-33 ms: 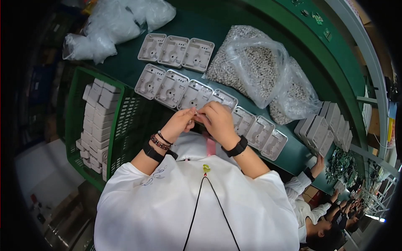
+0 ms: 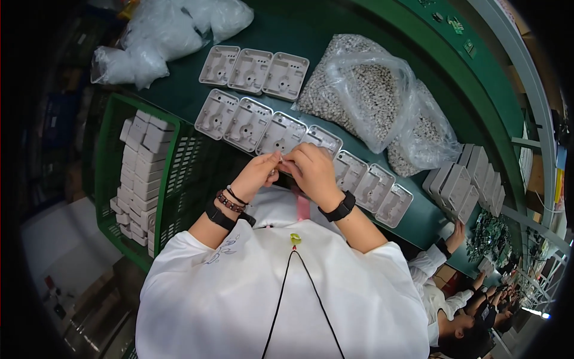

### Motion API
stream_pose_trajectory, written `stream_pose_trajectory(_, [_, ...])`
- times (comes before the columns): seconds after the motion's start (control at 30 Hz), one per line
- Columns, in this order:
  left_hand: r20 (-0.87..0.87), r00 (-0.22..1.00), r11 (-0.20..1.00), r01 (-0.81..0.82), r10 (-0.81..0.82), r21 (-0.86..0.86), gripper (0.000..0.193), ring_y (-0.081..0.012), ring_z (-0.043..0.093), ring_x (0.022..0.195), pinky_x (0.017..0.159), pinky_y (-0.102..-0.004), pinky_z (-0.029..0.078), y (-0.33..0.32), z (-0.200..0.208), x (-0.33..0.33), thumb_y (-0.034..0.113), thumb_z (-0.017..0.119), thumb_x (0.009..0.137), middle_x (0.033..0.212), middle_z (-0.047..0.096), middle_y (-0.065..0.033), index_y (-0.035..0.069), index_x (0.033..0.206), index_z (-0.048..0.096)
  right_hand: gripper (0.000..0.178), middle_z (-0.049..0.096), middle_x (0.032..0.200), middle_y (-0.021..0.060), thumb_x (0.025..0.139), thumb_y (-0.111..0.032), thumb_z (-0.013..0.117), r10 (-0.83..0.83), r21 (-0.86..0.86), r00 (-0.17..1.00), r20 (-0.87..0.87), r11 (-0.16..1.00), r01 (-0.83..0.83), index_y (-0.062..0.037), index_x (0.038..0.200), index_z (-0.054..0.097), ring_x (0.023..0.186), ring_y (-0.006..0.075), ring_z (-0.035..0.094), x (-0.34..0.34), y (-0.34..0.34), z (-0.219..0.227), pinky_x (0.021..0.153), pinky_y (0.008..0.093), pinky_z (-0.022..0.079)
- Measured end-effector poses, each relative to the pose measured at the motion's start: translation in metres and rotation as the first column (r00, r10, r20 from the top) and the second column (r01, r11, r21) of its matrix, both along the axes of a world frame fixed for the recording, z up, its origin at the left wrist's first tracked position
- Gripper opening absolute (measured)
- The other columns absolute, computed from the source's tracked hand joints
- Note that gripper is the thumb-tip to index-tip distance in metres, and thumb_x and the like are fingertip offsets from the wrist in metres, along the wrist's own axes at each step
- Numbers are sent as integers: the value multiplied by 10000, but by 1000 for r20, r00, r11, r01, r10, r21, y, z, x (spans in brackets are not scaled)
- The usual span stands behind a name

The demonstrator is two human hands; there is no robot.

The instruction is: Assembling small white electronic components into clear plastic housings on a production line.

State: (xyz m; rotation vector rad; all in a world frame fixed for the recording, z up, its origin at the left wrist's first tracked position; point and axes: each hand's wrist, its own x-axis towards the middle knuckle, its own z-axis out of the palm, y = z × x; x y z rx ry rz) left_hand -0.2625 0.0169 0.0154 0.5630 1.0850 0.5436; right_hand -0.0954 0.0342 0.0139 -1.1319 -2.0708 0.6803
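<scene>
My left hand (image 2: pixel 258 172) and my right hand (image 2: pixel 311 172) meet over the near edge of a row of light grey plastic housings (image 2: pixel 247 124). Thumb and fingers of both are pinched together at one spot, fingertips almost touching. Whatever sits between them is too small to make out; a few pale specks show by the curled left fingers. Just beyond the fingertips lies an open housing (image 2: pixel 282 133) with a round boss inside. My right hand partly covers the housing (image 2: pixel 323 139) beside it.
Behind stand three more housings (image 2: pixel 251 70). Clear bags of small pale parts (image 2: pixel 373 96) lie at the back right, near stacked housings (image 2: pixel 457 185). A green crate (image 2: pixel 170 185) of white housings is at left, plastic bags (image 2: pixel 158 39) above it. A co-worker's hand (image 2: pixel 456 235) touches the stack.
</scene>
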Motion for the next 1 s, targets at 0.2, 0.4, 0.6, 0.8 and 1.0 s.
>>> stream_pose_trajectory(0.2, [-11,953,953,-304,304,10,263,-75,435,643,544,-195,337,4,-29,-32,287,428,908,776,516,-12,48,897,537,121,499,753,35,656,-109,650,-27,78,998,55,997,22,-84,734,562,722,218,510,-38,21,-13,628,332,376])
stream_pose_trajectory(0.4, [57,901,879,-432,430,203,156,-142,505,869,736,-246,418,39,-50,-105,99,448,861,978,522,-79,17,990,478,88,512,821,59,626,-114,661,-146,37,980,132,989,142,-94,686,599,793,238,499,-85,75,-65,642,331,382])
stream_pose_trajectory(0.6, [35,918,907,-395,395,145,301,-237,500,1042,922,-326,396,75,-45,-185,-69,411,778,1106,504,-155,-5,1072,400,84,505,959,52,607,-136,634,-107,128,837,536,991,44,-99,681,618,935,230,450,-113,102,-93,750,338,363])
stream_pose_trajectory(0.8, [132,923,929,-369,362,35,304,-250,498,1050,916,-321,401,106,-43,-232,-73,413,782,1137,491,-189,-6,1078,398,103,501,1037,54,620,-153,612,-66,135,759,647,990,-28,-99,707,626,982,227,439,-117,102,-106,794,341,352])
stream_pose_trajectory(1.0, [414,841,936,-331,349,-117,275,-233,517,1027,837,-275,433,113,-36,-229,-28,416,827,1157,484,-201,-2,1100,394,125,506,1041,46,651,-165,613,-52,69,730,682,998,7,-93,753,625,1004,228,438,-125,98,-90,799,350,362])
